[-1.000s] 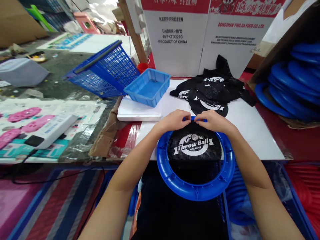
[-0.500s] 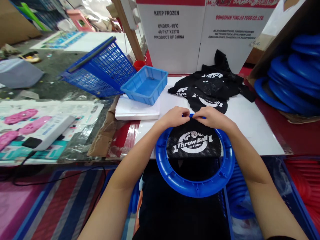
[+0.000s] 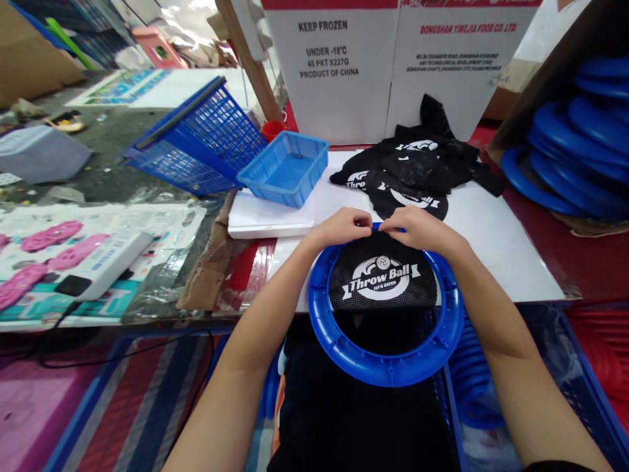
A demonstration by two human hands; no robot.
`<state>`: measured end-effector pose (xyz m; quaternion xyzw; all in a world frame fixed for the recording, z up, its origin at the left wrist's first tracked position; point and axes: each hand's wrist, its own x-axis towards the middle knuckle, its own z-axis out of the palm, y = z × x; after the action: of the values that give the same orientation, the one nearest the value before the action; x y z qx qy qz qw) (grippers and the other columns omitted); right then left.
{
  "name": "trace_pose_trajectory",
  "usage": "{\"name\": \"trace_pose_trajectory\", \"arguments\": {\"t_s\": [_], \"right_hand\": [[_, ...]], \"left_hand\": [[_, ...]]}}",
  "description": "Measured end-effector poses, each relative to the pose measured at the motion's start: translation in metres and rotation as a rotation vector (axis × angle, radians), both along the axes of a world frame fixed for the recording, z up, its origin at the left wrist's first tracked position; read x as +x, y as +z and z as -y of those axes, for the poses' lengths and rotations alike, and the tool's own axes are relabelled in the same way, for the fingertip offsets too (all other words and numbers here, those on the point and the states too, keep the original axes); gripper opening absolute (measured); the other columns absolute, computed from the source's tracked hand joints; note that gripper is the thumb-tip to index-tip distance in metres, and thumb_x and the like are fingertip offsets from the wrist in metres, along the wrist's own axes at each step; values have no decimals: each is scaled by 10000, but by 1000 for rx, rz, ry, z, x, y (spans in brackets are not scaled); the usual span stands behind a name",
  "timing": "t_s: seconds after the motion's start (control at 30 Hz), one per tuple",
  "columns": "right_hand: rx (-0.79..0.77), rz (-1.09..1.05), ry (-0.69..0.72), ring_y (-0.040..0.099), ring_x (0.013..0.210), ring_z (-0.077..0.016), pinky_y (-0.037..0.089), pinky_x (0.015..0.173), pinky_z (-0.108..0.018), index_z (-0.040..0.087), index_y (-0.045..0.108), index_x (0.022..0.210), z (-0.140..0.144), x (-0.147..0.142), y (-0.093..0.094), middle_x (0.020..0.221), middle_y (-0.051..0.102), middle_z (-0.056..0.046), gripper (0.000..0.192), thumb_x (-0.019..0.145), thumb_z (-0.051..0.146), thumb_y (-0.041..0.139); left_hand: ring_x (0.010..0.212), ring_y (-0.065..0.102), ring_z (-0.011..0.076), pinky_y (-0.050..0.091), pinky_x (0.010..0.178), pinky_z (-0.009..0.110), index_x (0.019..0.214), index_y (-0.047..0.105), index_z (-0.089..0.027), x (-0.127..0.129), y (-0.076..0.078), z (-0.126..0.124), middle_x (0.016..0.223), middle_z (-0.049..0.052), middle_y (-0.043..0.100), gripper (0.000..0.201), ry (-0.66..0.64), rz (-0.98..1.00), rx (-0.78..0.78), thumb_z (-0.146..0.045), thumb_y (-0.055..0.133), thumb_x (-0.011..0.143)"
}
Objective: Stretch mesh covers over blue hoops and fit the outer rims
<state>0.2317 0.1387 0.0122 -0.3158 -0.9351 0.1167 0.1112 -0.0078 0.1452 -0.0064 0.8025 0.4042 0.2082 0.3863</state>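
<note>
A blue plastic ring overhangs the near edge of the white work surface, its ribbed side facing up. Behind its opening shows a black mesh fabric piece printed "Throw Ball". At the far rim, my left hand pinches the ring with closed fingers. Close beside it, my right hand is also closed on the same rim. Whether the fingertips hold the fabric's edge as well is hidden. Just beyond my hands lies a pile of black printed fabric pieces.
A light blue tray sits on a white slab at left, beside a tilted blue basket. Stacked blue rings fill a carton at right. A white carton stands behind. A white power bank-like box trails a cable.
The view has shifted slightly. Both hands keep their grip at the ring's far rim, with only very small finger movement.
</note>
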Motion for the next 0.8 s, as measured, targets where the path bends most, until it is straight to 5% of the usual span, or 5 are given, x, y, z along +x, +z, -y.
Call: {"name": "trace_pose_trajectory", "arguments": {"t_s": [0.4, 0.8], "right_hand": [[-7, 66, -37, 684, 868, -253, 455, 819, -354, 221, 831, 1135, 2, -4, -2, 943, 802, -94, 353, 934, 132, 556], [-252, 22, -116, 746, 1009, -235, 529, 929, -321, 262, 835, 1157, -2, 1, 3, 1125, 832, -11, 414, 897, 104, 554]], "left_hand": [[705, 531, 171, 412, 677, 311, 729, 632, -188, 5, -1, 1, 703, -6, 606, 111, 30, -34, 34, -291, 590, 727], [750, 577, 193, 454, 725, 322, 766, 688, -186, 1, 1, -5, 784, 22, 652, 89, 34, -151, 79, -266, 653, 750]]}}
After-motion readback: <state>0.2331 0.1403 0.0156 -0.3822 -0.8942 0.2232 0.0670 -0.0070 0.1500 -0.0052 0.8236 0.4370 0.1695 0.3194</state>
